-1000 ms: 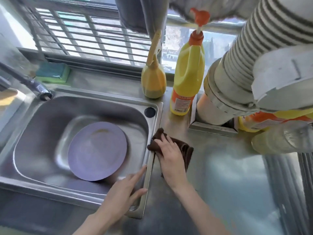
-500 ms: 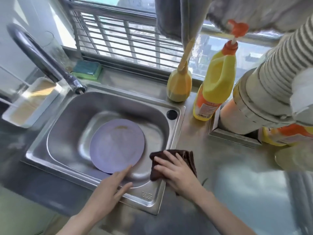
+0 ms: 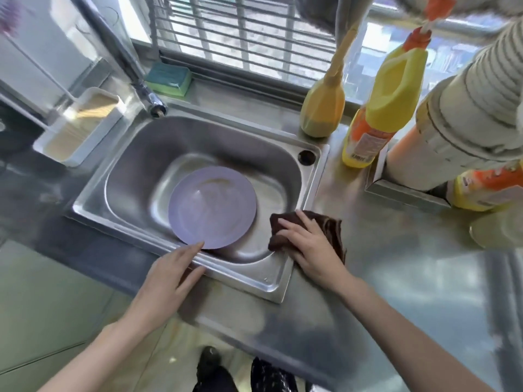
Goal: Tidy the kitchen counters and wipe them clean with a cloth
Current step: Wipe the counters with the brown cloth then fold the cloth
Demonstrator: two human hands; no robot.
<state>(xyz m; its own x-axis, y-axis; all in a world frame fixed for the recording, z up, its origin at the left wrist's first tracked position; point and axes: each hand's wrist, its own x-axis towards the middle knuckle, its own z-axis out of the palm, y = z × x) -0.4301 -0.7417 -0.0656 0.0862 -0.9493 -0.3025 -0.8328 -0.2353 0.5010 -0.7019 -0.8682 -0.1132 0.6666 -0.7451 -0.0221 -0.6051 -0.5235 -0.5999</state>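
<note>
The fingers of the right hand [image 3: 308, 244] lie spread and almost straight on top of the brown cloth [image 3: 332, 226], pressing it flat; they do not curl round it. One second ago this hand and the cloth were farther back on the counter, near the yellow bottles; now they have slid toward the near side and a little left, so the cloth lies across the right rim of the sink [image 3: 317, 176], close to its near right corner, with one corner of the cloth hanging over the basin. The left hand [image 3: 167, 275] holds nothing: its fingers are long and relaxed, and they rest on the near rim of the sink, with the fingertips [image 3: 198, 246] just at the edge of the purple plate [image 3: 212, 206], which lies flat in the basin. This hand has kept its place on the rim in all three pictures. I judge that the wiping stroke has gone down the strip of counter [image 3: 396, 278] beside the sink and now reaches the rim, so this strip is mostly done. The wide steel surface to the right, the far part round the two bottles [image 3: 387, 108] and the green sponge [image 3: 169, 77] probably remain to be wiped and tidied.
</note>
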